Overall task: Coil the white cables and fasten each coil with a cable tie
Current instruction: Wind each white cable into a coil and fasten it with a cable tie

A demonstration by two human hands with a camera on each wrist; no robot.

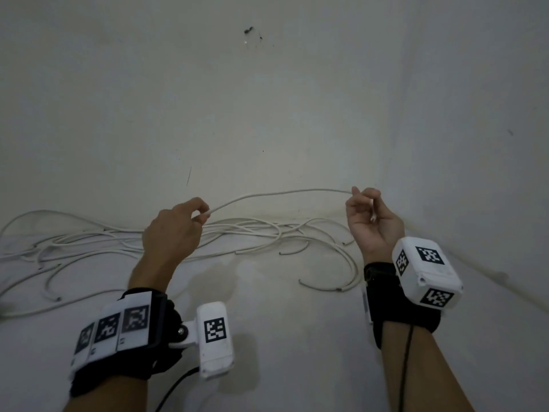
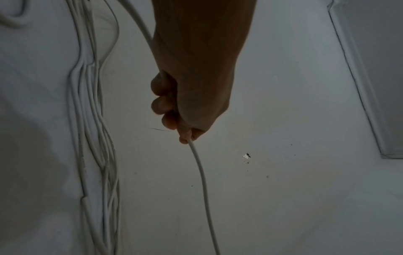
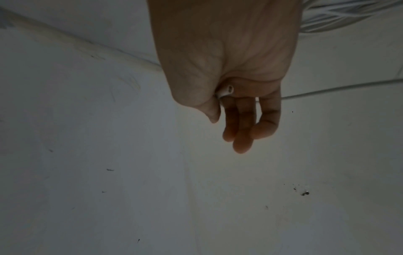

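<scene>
Wrist-mounted camera units sat nearest the lens; beyond them the left hand had fingers curled round a white cable, while the right hand, palm up, pinched its cut end between thumb and forefinger, other fingers loose. Span held raised between the hands above the floor, probably to measure a first loop. Remaining cables lay tangled along the wall, likely to snag; no cable tie visible.
</scene>
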